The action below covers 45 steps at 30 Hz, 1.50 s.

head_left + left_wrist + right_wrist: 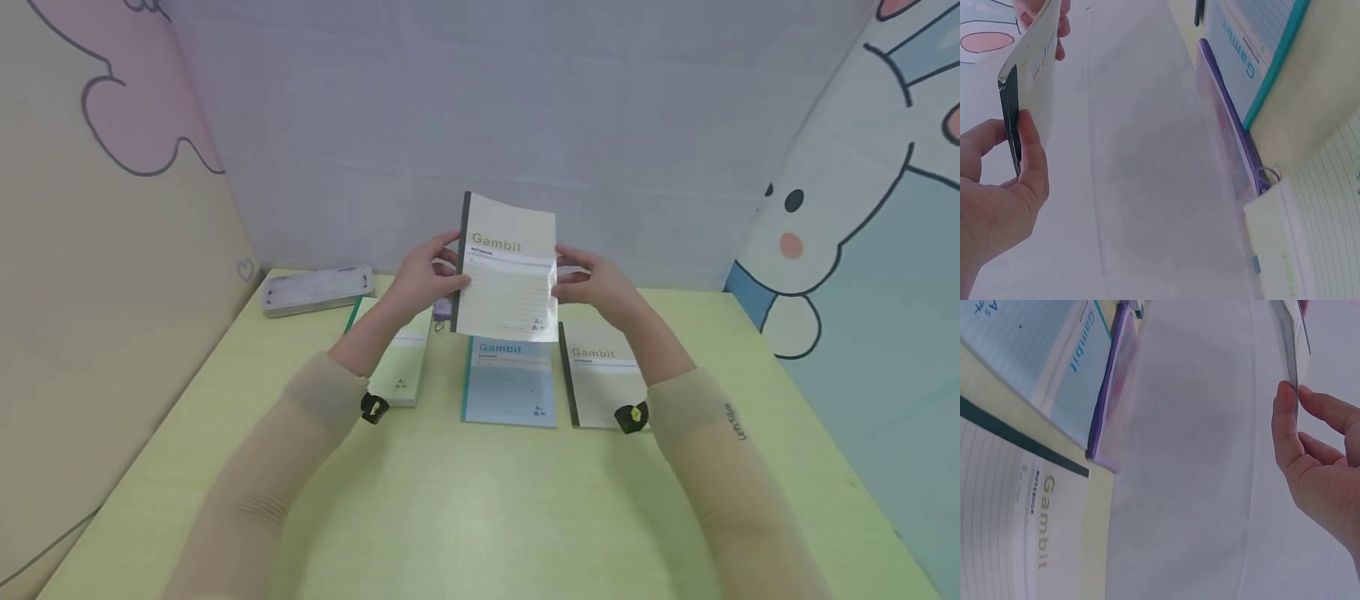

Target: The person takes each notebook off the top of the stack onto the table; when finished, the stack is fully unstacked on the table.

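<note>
Both hands hold a white notebook (510, 283) with a dark spine and the word Gambit up off the table, its cover facing me. My left hand (427, 279) pinches the spine edge between thumb and fingers; in the left wrist view the thumb and fingers of that hand (1007, 181) lie on either side of the dark spine. The opposite edge is pinched by my right hand (596, 287), seen also in the right wrist view (1319, 450). Below it lies a blue notebook (510, 387) with a teal spine, its top overlapped by the raised one.
A second white notebook (600, 375) with a dark spine lies at right, under the right forearm. A green-spined notebook stack (405, 358) lies at left. Behind are a grey-white case (318, 290) and a purple-edged pouch (1107, 400) by the back wall.
</note>
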Available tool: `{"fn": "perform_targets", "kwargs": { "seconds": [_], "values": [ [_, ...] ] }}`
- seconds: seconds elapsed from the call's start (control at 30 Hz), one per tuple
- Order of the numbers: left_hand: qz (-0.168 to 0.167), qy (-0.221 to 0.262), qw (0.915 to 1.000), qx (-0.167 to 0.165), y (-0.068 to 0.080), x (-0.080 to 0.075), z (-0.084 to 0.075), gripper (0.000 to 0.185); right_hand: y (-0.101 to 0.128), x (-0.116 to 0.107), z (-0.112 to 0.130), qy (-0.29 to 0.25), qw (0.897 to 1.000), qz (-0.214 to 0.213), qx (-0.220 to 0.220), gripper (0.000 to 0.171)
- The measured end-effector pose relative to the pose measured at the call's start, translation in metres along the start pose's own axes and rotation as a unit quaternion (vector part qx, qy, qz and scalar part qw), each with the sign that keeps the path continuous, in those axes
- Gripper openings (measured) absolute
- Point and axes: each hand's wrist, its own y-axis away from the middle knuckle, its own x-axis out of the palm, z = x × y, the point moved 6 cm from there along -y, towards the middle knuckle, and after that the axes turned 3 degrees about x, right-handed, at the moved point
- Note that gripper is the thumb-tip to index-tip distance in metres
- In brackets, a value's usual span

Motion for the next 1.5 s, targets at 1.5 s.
{"fn": "perform_targets", "kwargs": {
  "seconds": [1.5],
  "values": [
    [0.056,0.177,0.9804,-0.066,-0.016,0.286,-0.012,0.072,0.132,-0.229,-0.097,0.192,0.969,-0.034,0.152,0.072]
  ]
}}
